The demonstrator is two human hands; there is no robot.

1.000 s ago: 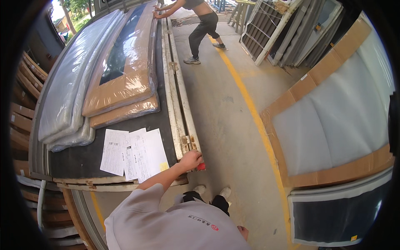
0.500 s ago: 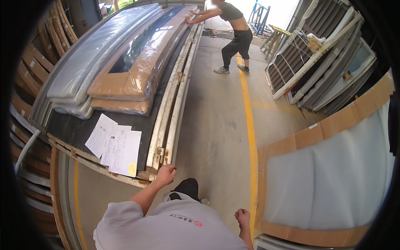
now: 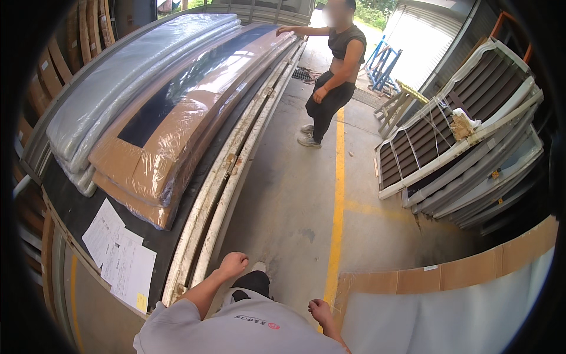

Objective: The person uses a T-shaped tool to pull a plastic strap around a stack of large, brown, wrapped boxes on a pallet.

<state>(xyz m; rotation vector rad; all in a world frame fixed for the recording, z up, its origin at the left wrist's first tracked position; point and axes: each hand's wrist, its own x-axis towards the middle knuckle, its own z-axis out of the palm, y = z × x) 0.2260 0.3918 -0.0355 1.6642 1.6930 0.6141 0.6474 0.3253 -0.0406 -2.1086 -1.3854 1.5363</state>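
My left hand [image 3: 234, 265] hangs loosely curled, with nothing visible in it, just right of the worn white side rail [image 3: 203, 218] of a truck bed. Lower down, my right hand [image 3: 321, 311] is curled too and holds nothing I can see; it is nearest the cardboard-edged panel on my right. On the bed's black surface lie several paper sheets [image 3: 121, 253] with a yellow note. Beyond them is a stack of long panels [image 3: 138, 168] in cardboard and clear film, next to another stack [image 3: 112, 76] wrapped in cloudy plastic.
A co-worker [image 3: 339, 71] stands by the bed's far end, one hand on the wrapped panels. Framed panels [image 3: 454, 130] lean on the right. The cardboard-edged panel [image 3: 448, 274] stands near me. A yellow line [image 3: 337, 218] runs along the floor. Wooden-edged pieces line the left.
My view has moved forward along the truck, so the papers sit lower and further left. The co-worker has straightened up, lowering one hand from the panels. My hands stay curled.
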